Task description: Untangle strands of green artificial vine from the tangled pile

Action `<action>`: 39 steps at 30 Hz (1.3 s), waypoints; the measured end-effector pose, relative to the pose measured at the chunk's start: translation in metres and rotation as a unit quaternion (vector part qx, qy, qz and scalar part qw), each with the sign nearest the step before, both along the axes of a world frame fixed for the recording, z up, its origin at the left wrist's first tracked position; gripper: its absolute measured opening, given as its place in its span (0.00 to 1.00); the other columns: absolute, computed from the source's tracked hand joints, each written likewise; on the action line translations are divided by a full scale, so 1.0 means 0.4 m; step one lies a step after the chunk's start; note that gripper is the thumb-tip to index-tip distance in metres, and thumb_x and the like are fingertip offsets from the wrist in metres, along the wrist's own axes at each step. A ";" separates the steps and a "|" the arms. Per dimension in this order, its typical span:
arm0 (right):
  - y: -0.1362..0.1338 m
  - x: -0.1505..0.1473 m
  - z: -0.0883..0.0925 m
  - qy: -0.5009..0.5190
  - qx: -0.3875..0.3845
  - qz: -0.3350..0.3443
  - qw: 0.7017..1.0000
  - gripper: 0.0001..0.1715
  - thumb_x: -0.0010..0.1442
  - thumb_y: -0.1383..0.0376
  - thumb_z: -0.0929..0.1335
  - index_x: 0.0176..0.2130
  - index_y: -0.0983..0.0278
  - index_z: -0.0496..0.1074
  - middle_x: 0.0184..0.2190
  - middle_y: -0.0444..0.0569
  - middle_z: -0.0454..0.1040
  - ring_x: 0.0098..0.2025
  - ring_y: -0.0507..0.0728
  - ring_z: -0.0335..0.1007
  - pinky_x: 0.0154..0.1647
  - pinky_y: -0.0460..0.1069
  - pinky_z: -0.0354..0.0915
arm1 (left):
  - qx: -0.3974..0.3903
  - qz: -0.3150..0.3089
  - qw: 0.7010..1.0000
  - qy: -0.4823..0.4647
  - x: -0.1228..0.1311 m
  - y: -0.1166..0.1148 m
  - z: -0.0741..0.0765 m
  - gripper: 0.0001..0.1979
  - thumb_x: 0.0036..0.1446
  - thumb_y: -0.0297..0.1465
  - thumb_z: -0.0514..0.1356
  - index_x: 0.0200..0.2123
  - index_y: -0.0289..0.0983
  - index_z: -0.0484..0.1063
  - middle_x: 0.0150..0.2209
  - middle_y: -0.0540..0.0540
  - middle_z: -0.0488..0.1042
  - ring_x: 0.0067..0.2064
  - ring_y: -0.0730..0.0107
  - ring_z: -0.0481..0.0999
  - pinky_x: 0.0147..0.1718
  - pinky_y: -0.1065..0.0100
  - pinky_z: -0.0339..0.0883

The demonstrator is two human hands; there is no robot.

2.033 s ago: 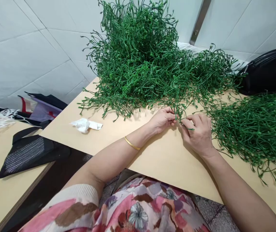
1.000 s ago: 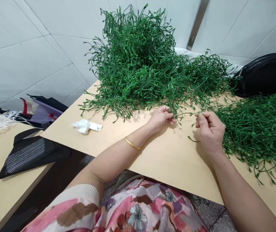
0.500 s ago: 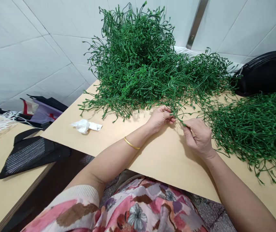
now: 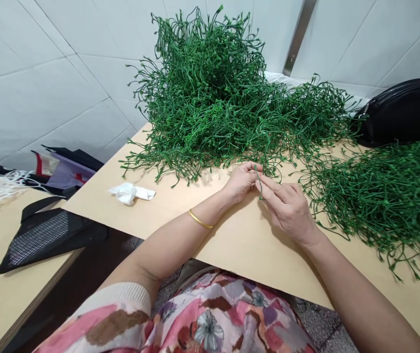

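A short, thin green stem hangs between my two hands over the table. My left hand, with a gold bangle on its forearm, is closed in a pinch at the stem's upper end. Thumb and fingers of my right hand press together on the same stem from the right, almost touching the left fingertips. Just behind the hands rises a large heap of green stems with small budded tips, tangled together. Another flatter pile of green stems lies right of my right hand.
A crumpled white tissue lies on the light wooden table left of my hands. A black bag stands at the back right by the tiled wall. Across a gap, a black mesh pouch rests on another table.
My right hand has moved left to meet my left hand, its fingers now stretched along a stem that hangs upright between them. My left hand stays nearly in place.
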State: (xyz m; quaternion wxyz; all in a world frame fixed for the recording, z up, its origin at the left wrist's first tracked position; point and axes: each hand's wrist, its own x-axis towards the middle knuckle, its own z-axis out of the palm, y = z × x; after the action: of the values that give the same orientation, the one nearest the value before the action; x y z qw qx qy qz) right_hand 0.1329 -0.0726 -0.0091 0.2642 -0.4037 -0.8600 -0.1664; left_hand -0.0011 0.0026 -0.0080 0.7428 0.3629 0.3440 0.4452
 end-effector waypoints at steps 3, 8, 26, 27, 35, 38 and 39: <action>0.013 0.015 -0.010 0.015 0.002 -0.069 0.997 0.21 0.59 0.69 0.60 0.52 0.69 0.65 0.49 0.58 0.70 0.43 0.58 0.64 0.40 0.52 0.56 | 0.004 -0.026 0.999 0.018 -0.003 -0.001 0.001 0.13 0.38 0.17 0.59 0.28 0.34 0.61 0.16 0.56 0.65 0.17 0.81 0.66 0.19 0.77 0.59; 0.031 0.028 -0.028 0.079 -0.029 -0.108 0.991 0.13 0.59 0.69 0.59 0.42 0.67 0.69 0.36 0.53 0.72 0.38 0.57 0.64 0.36 0.50 0.56 | 0.013 -0.053 0.998 0.022 -0.010 0.001 0.000 0.13 0.41 0.19 0.61 0.30 0.34 0.61 0.17 0.54 0.67 0.18 0.78 0.69 0.20 0.76 0.61; -0.033 0.006 0.068 0.073 0.057 -0.019 0.996 0.08 0.55 0.72 0.61 0.31 0.64 0.68 0.25 0.48 0.69 0.27 0.53 0.59 0.31 0.48 0.54 | -0.025 -0.036 0.999 -0.027 -0.005 0.031 -0.020 0.12 0.40 0.17 0.58 0.31 0.34 0.65 0.19 0.53 0.67 0.18 0.80 0.66 0.19 0.76 0.59; -0.035 0.029 0.085 0.090 0.082 -0.037 0.992 0.08 0.55 0.72 0.61 0.33 0.64 0.68 0.26 0.48 0.70 0.28 0.53 0.60 0.31 0.48 0.56 | -0.030 -0.046 0.998 -0.024 -0.008 0.031 -0.018 0.12 0.40 0.17 0.59 0.31 0.33 0.65 0.19 0.52 0.68 0.19 0.80 0.66 0.19 0.76 0.59; -0.037 0.362 0.172 -0.008 0.046 -0.384 0.922 0.14 0.57 0.55 0.62 0.31 0.61 0.70 0.32 0.53 0.67 0.24 0.51 0.57 0.24 0.52 0.44 | -0.031 -0.058 0.998 0.004 -0.012 0.029 -0.010 0.09 0.43 0.19 0.61 0.26 0.33 0.63 0.18 0.51 0.68 0.18 0.82 0.65 0.20 0.78 0.60; -0.046 0.425 0.164 -0.045 -0.003 -0.455 0.889 0.17 0.51 0.50 0.67 0.26 0.61 0.66 0.34 0.55 0.67 0.24 0.52 0.58 0.24 0.53 0.39 | -0.034 -0.053 0.998 0.007 -0.009 0.028 -0.013 0.09 0.44 0.19 0.61 0.26 0.34 0.63 0.18 0.52 0.67 0.18 0.81 0.65 0.19 0.78 0.58; -0.051 0.418 0.164 -0.047 0.001 -0.466 0.884 0.16 0.52 0.52 0.67 0.27 0.61 0.66 0.36 0.57 0.67 0.26 0.55 0.62 0.25 0.53 0.39 | -0.035 -0.053 0.998 0.008 -0.008 0.027 -0.013 0.09 0.44 0.19 0.61 0.26 0.34 0.62 0.18 0.52 0.67 0.18 0.81 0.65 0.19 0.78 0.58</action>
State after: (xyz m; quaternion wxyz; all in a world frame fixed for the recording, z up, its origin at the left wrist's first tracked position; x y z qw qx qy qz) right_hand 0.3003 -0.0930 0.0565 0.1165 -0.7491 -0.5842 -0.2898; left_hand -0.0044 0.0134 -0.0132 0.7746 0.3580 0.3453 0.3906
